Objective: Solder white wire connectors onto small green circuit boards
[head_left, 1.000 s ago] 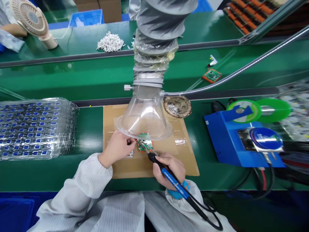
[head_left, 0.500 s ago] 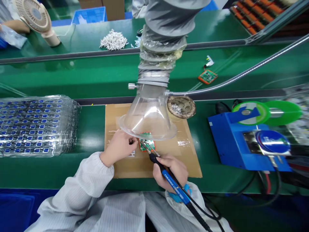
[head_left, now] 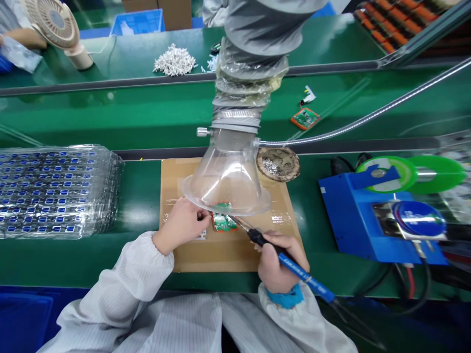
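Observation:
A green circuit board with an orange rim (head_left: 224,223) lies on a cardboard sheet (head_left: 224,255), partly seen through the clear fume hood (head_left: 228,181). At the board's left edge is my left hand (head_left: 185,219), its thumb and fingertips pinched together; what sits between them is too small to make out. My right hand (head_left: 282,260) grips a blue and black soldering iron (head_left: 307,277) like a pen. The iron's metal tip points left, near the board's right edge; whether it touches is unclear.
Stacked clear trays of parts (head_left: 55,191) stand left. To the right is a blue solder feeder station (head_left: 368,215) with a green reel. Behind the hood sits a round dish of dark residue (head_left: 278,164). Another board (head_left: 305,118) lies on the green belt; white parts (head_left: 174,60) are heaped beyond.
My right hand and the soldering iron have moved right, drawing the tip from the board's middle toward its right edge. My left hand stays put. The board on the belt has shifted left.

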{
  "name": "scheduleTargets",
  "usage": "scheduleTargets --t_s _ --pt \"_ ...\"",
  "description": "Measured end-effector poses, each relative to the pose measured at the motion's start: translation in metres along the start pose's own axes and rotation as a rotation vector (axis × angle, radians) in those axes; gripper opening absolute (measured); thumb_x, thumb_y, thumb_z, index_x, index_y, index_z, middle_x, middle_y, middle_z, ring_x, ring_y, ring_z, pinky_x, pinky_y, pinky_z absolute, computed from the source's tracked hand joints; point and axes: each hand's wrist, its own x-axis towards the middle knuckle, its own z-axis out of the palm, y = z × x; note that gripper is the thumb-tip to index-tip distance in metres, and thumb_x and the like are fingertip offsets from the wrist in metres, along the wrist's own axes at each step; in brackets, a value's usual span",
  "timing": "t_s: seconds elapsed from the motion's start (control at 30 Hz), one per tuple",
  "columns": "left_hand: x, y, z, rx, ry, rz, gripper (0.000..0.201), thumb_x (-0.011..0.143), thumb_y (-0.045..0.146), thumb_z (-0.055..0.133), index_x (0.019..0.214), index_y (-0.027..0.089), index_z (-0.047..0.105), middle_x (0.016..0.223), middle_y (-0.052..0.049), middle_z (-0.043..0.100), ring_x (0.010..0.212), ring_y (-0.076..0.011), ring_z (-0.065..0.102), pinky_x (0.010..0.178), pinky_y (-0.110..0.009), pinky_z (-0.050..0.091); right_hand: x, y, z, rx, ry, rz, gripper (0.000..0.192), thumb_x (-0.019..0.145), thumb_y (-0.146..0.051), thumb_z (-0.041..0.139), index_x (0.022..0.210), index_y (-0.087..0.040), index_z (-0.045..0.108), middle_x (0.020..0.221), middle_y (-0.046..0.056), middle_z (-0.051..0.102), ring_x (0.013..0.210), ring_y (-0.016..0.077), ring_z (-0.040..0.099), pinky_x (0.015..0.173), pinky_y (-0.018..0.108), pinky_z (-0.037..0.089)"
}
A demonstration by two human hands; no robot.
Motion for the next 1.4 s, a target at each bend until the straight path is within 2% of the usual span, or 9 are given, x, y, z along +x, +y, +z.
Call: scheduleTargets --t_s 0.13,0.27,0.53,0.9,1.0,1.13,1.23,1.33,1.4 --pt "0.000 0.000 0.000 -0.008 -0.008 -0.011 0.025 0.083 0.015 0.060 0.061 0.019 0.050 0.065 -0.001 0.056 0.064 -0.0162 0.050 0.067 -0.033 0.037 0.010 0.013 -0.006 0.113 0.146 0.195 0.014 0.091 -0.035 0.069 0.087 -0.021 0.066 0.069 -0.002 0.062 0.055 0.0160 0.064 0.056 0.032 0.054" --pt "0.000 0.001 -0.001 -0.016 -0.008 -0.017 0.027 0.082 0.015 0.059 0.059 0.019 0.047 0.064 0.000 0.055 0.063 -0.0155 0.049 0.065 -0.032 0.035 0.017 0.019 -0.006 0.178 0.156 0.277 0.017 0.092 -0.037 0.067 0.088 -0.021 0.066 0.066 -0.003 0.061 0.055 0.0160 0.062 0.059 0.033 0.053" --pt "-0.001 -0.001 0.000 -0.048 -0.003 -0.031 0.021 0.079 0.014 0.060 0.060 0.019 0.053 0.062 0.000 0.057 0.061 -0.0147 0.049 0.065 -0.031 0.037 0.016 0.018 -0.006 0.127 0.094 0.244 0.016 0.094 -0.036 0.067 0.088 -0.022 0.067 0.066 -0.003 0.064 0.059 0.0161 0.063 0.062 0.032 0.051" --pt "-0.001 -0.001 -0.001 -0.070 -0.057 -0.071 0.019 0.078 0.012 0.058 0.060 0.018 0.057 0.058 0.001 0.059 0.057 -0.0134 0.050 0.063 -0.030 0.037 0.017 0.016 -0.005 0.112 0.072 0.244 0.017 0.094 -0.037 0.066 0.088 -0.022 0.067 0.066 -0.003 0.064 0.060 0.0157 0.062 0.064 0.032 0.051" --pt "-0.004 0.004 -0.004 -0.060 -0.077 -0.028 0.015 0.079 0.012 0.059 0.066 0.019 0.060 0.066 -0.001 0.063 0.065 -0.0163 0.055 0.068 -0.031 0.042 0.018 0.014 -0.005 0.087 0.071 0.249 0.018 0.094 -0.038 0.066 0.087 -0.021 0.067 0.067 -0.002 0.065 0.059 0.0156 0.063 0.063 0.032 0.052" --pt "-0.011 0.008 -0.007 -0.031 0.011 0.000 0.011 0.077 0.010 0.060 0.072 0.019 0.060 0.083 -0.005 0.067 0.082 -0.0213 0.060 0.079 -0.036 0.049 0.019 0.012 -0.004 0.086 0.065 0.252 0.019 0.095 -0.039 0.065 0.087 -0.021 0.067 0.065 -0.002 0.064 0.058 0.0161 0.063 0.062 0.032 0.052" --pt "-0.016 -0.001 -0.014 -0.217 -0.024 -0.162 0.010 0.081 0.015 0.060 0.072 0.019 0.058 0.073 -0.002 0.064 0.070 -0.0180 0.059 0.074 -0.034 0.051 0.019 0.013 -0.003 0.094 0.064 0.236 0.018 0.095 -0.038 0.066 0.088 -0.021 0.068 0.066 -0.002 0.065 0.059 0.0160 0.064 0.063 0.032 0.052" --pt "-0.019 -0.020 -0.029 -0.639 -0.066 -0.308 0.018 0.082 0.030 0.069 0.076 0.018 0.058 0.076 -0.002 0.068 0.070 -0.0164 0.064 0.073 -0.032 0.054 0.020 0.013 -0.003 0.077 0.062 0.233 0.017 0.094 -0.037 0.067 0.087 -0.022 0.069 0.068 -0.002 0.065 0.061 0.0160 0.065 0.064 0.031 0.053" --pt "-0.020 -0.034 -0.040 -0.929 -0.047 -0.397 0.027 0.081 0.037 0.075 0.081 0.017 0.058 0.084 -0.004 0.071 0.074 -0.0171 0.068 0.076 -0.033 0.057 0.020 0.013 -0.003 0.084 0.048 0.243 0.018 0.094 -0.039 0.067 0.087 -0.022 0.069 0.070 -0.002 0.066 0.060 0.0159 0.065 0.061 0.031 0.053"
